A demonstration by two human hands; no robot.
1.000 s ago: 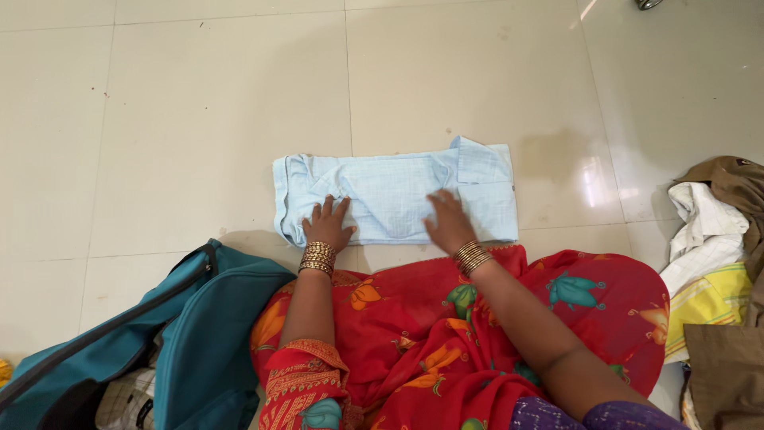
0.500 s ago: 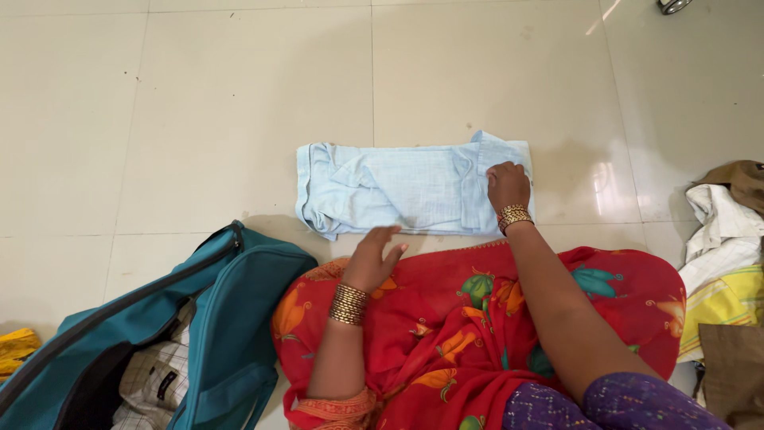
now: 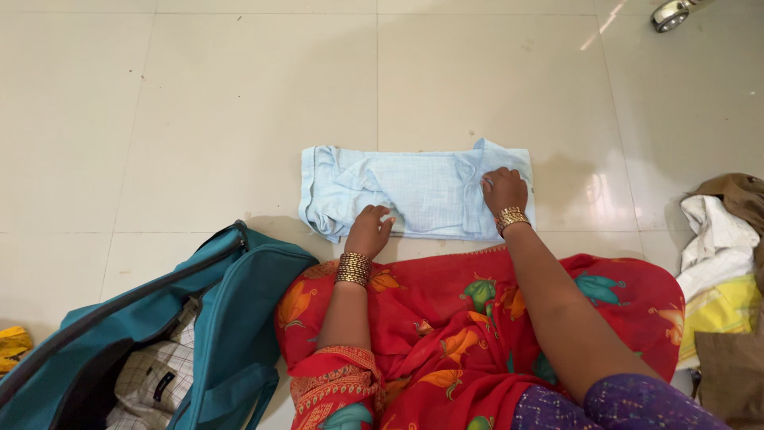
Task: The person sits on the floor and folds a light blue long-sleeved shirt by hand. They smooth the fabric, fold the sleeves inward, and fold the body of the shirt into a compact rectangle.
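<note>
A: While the person sits on the pale tiled floor in a red patterned sari, what lies in front of the knees?

B: One light blue folded cotton shirt, flat on the tiles, long side running left to right, just beyond the sari's edge.

A: And the two hands?

B: Both are on it. The left hand rests on the near edge toward the shirt's left end, fingers curled down together onto the cloth. Whether they pinch the edge, I cannot tell. The right hand sits on the shirt's right end, by the raised collar fold, fingers bent and gathered on the fabric.

A: Bangles?

B: One stack of gold bangles on each wrist, two stacks in all.

A: What else is around?

B: One open teal fabric bag at lower left, touching the sari, with one checked white garment showing inside. One scrap of yellow cloth at the far left edge. At the right edge, one heap of clothes: white, yellow and brown pieces, well apart from the shirt. One small shiny metal object at top right, too cropped to name.
</note>
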